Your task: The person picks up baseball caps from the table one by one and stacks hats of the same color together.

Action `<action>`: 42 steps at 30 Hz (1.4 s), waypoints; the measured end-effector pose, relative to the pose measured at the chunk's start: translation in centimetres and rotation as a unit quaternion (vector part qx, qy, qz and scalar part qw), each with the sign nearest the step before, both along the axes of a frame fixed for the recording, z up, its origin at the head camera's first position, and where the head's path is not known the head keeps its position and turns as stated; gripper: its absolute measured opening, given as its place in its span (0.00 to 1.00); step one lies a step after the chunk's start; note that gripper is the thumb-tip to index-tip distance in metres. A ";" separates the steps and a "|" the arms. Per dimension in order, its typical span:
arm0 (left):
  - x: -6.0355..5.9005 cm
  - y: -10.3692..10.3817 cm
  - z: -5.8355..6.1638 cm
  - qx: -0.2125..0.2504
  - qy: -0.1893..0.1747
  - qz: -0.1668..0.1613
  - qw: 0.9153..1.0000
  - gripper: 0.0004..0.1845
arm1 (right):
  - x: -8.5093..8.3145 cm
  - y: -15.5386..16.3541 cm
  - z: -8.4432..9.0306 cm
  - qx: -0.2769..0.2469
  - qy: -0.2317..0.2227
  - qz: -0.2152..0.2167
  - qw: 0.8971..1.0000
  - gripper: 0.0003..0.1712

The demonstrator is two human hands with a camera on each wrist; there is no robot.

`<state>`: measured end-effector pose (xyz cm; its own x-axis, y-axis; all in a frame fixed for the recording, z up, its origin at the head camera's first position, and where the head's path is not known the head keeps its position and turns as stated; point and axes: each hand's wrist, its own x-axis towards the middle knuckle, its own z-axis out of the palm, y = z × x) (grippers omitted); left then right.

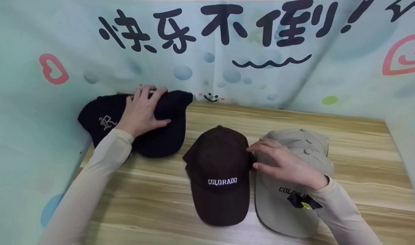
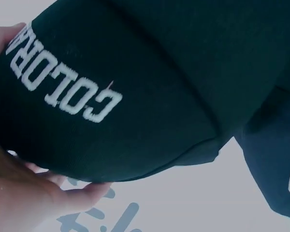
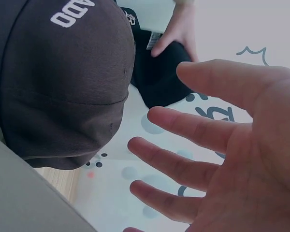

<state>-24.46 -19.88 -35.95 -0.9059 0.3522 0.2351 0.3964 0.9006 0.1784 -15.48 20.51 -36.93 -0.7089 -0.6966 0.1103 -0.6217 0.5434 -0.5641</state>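
While both hands work at the bench (image 1: 346, 143), the left hand (image 1: 142, 112) rests on a black cap (image 1: 159, 136) at the far left, its fingers curled over the crown in a light grip; the left wrist view shows fingers (image 2: 82, 193) curled under a dark cap (image 2: 135, 87) lettered COLORADO. Under and to the left of this grip lies a second black cap (image 1: 98, 119) with a pale embroidered letter. The right hand (image 1: 285, 165) lies with straight, spread fingers on a beige cap (image 1: 312, 149), holding nothing; its fingertips (image 1: 253, 148) touch the edge of a brown cap (image 1: 219, 160) just to its left. From the right wrist view the palm (image 3: 251, 164) is open, with the brown cap (image 3: 63, 82) just beyond the fingertips. Brown and beige caps sit side by side, touching, brims toward the person. A printed cloth (image 1: 227, 61) with black characters hangs behind the bench.
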 end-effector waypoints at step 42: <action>4.4 1.7 -4.5 -0.029 -0.093 -0.034 0.995 0.54 | 0.9 0.1 -0.5 0.009 -0.012 -0.020 1.000 0.22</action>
<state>-20.10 -18.20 -40.43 -0.9051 0.4231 0.0430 0.4226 0.8833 0.2031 -14.56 20.62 -37.47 -0.7384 -0.6694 0.0818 -0.5863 0.5773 -0.5684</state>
